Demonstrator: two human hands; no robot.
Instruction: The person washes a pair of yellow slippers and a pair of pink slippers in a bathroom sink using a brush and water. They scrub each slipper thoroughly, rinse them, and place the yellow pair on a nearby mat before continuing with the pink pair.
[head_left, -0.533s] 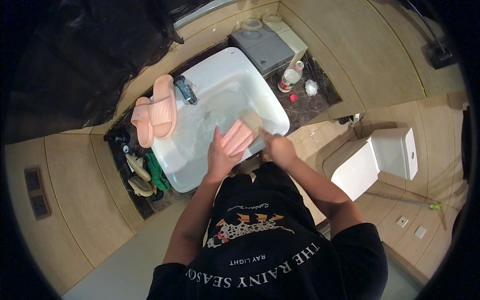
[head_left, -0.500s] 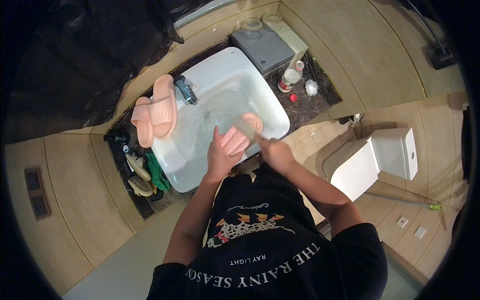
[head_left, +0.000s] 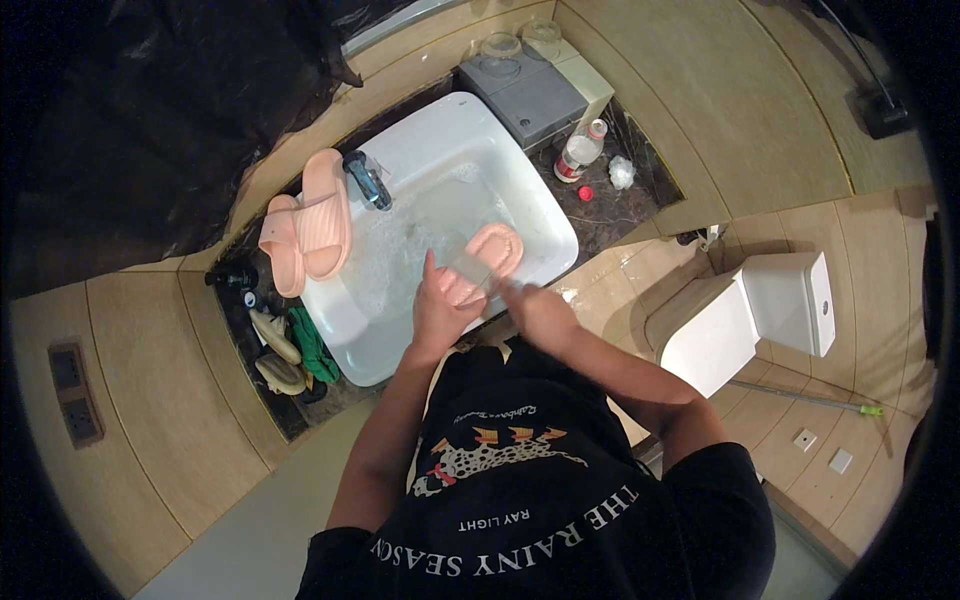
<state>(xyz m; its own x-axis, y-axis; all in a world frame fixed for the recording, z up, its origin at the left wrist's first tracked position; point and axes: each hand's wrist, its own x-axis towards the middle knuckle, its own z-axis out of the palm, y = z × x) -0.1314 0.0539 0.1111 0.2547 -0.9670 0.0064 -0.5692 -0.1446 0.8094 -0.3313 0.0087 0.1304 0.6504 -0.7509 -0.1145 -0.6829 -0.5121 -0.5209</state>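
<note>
Over the near right part of the white sink (head_left: 340,355), my left hand (head_left: 438,320) grips a pink slipper (head_left: 500,243), sole up, with the thumb sticking up. My right hand (head_left: 543,315) is closed on a pale, flat scrub brush (head_left: 470,267), smeared by motion, which lies across the middle of the sole. Cloudy water with some foam (head_left: 405,265) fills the basin below. Two more pink slippers (head_left: 325,225) rest side by side on the sink's left rim and counter, next to the dark faucet (head_left: 368,182).
On the right counter stand a clear bottle (head_left: 578,155), a red cap (head_left: 586,194), a crumpled white wad (head_left: 621,173) and a grey box (head_left: 525,100). Gloves (head_left: 275,335) and a green cloth (head_left: 315,345) lie at left. A white toilet (head_left: 705,345) stands at right.
The brush has slid along the sole from near the slipper's far end toward my left hand. My right hand has shifted slightly left with it.
</note>
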